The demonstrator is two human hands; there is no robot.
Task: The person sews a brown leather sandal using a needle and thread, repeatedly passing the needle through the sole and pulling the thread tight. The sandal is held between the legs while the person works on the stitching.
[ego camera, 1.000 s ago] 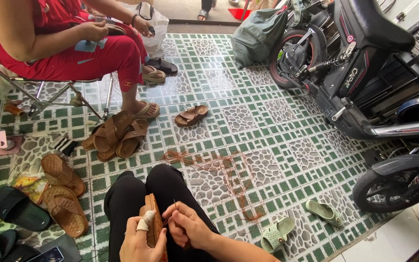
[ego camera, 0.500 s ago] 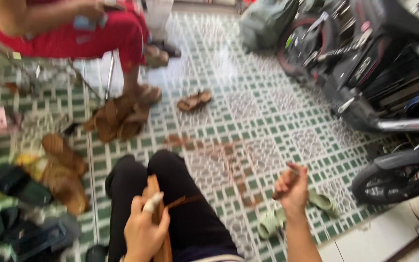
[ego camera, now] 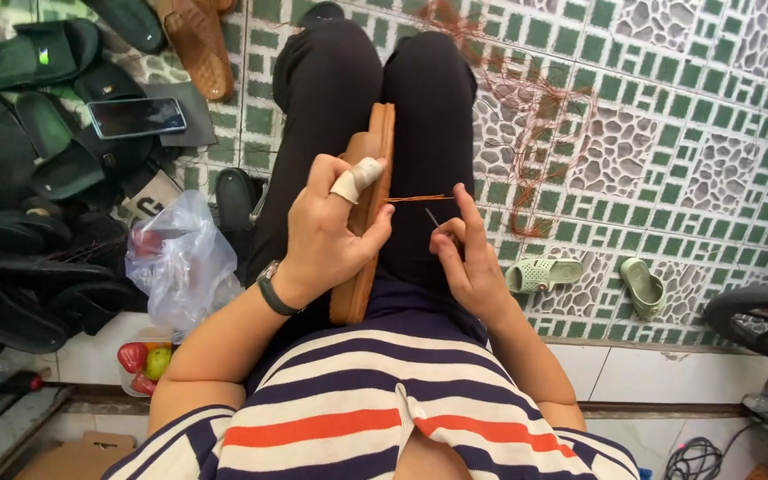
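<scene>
Seated person, legs out toward the top of the frame, working in the lap. The left hand [ego camera: 335, 227] is closed around a brown sandal sole [ego camera: 364, 209], which stands on edge at centre frame; its long axis runs from the lower middle, near the striped shirt [ego camera: 357, 409], up toward the knees in black trousers [ego camera: 428, 98]. A bandaged finger [ego camera: 355, 180] presses on the near face of the sole. From the right edge of the sole a brown thread [ego camera: 420, 198] runs out roughly level, toward the right of the frame, so across the sole's long axis. The right hand [ego camera: 464, 253] sits just right of the sole, apart from it, its grip pinched shut on a thin needle [ego camera: 433, 219] that points up and left, toward the thread; the index finger lifts to the thread's free end. The right hand is the nearer one to the thread and needle; the left only holds the sole. Loose thread [ego camera: 535, 142] lies coiled on the tiled floor [ego camera: 668, 116] at upper right. At left: dark sandals [ego camera: 37, 160], a phone [ego camera: 137, 116], a clear plastic bag [ego camera: 180, 262].
</scene>
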